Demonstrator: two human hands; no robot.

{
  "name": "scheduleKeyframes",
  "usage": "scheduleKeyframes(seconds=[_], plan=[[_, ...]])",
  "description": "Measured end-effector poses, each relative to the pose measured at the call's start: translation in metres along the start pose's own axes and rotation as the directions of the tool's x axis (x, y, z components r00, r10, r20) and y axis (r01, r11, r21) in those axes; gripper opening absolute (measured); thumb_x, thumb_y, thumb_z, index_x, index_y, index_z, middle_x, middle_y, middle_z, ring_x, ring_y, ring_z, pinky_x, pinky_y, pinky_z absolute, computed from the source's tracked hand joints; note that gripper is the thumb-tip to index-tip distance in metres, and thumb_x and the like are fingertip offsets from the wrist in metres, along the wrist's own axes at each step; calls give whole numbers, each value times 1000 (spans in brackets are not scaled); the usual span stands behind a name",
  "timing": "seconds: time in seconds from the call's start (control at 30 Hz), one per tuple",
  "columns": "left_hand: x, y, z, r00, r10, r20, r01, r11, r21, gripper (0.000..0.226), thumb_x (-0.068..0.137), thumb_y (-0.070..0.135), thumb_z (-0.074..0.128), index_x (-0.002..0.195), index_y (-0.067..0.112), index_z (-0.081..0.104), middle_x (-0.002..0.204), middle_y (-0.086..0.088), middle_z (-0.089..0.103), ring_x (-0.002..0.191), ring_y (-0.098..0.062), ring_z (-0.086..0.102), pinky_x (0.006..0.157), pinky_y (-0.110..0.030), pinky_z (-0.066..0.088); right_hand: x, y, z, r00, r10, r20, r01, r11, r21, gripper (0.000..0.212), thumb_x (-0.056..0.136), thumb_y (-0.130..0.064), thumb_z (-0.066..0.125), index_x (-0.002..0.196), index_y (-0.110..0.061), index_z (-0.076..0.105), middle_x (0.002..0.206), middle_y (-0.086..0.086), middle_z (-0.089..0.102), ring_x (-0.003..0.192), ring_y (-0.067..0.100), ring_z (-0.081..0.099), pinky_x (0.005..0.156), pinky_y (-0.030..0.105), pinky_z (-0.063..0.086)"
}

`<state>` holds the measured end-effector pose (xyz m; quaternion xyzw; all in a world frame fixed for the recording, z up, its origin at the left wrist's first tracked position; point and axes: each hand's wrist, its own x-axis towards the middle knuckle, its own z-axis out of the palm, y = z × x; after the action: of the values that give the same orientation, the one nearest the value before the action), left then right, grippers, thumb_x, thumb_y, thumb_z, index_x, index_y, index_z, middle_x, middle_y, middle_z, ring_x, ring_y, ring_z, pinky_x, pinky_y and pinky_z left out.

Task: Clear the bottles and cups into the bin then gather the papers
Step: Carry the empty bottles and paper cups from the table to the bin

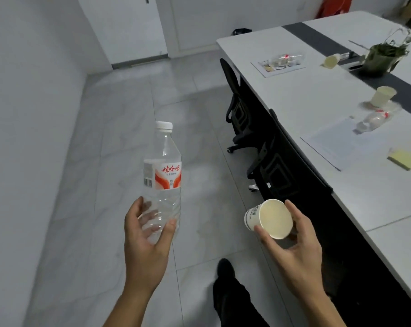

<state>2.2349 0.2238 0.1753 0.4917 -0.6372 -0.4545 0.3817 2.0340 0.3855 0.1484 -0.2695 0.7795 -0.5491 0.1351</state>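
Note:
My left hand (146, 234) grips the base of an empty clear plastic bottle (163, 166) with a white cap and a red and white label, held upright over the floor. My right hand (294, 241) holds a white paper cup (269, 219) tilted so its empty inside faces me. On the white table (317, 95) to the right stand another paper cup (382, 96), a clear bottle lying on its side (372, 121), a tipped cup (330, 61), another clear bottle (287, 58) on a printed sheet, and a stack of white papers (336, 145). No bin is in view.
Two black office chairs (280, 161) stand tucked against the table's left edge. A potted plant (386, 55) sits on the table's dark centre strip, a yellow sticky-note pad (402, 159) near the papers. Grey tiled floor (129, 114) stretches to a white wall and door ahead. My dark-trousered leg (230, 293) is below.

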Motion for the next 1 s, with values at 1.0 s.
scheduleKeyframes(seconds=[1.0], plan=[[910, 59, 175, 992, 84, 94, -75, 993, -92, 73, 75, 44, 76, 139, 32, 42, 130, 7, 50, 107, 8, 57, 72, -8, 52, 780, -156, 446, 999, -15, -37, 16, 1000, 22, 82, 69, -56, 82, 141, -39, 45, 133, -18, 51, 115, 1, 56, 87, 17, 45]])
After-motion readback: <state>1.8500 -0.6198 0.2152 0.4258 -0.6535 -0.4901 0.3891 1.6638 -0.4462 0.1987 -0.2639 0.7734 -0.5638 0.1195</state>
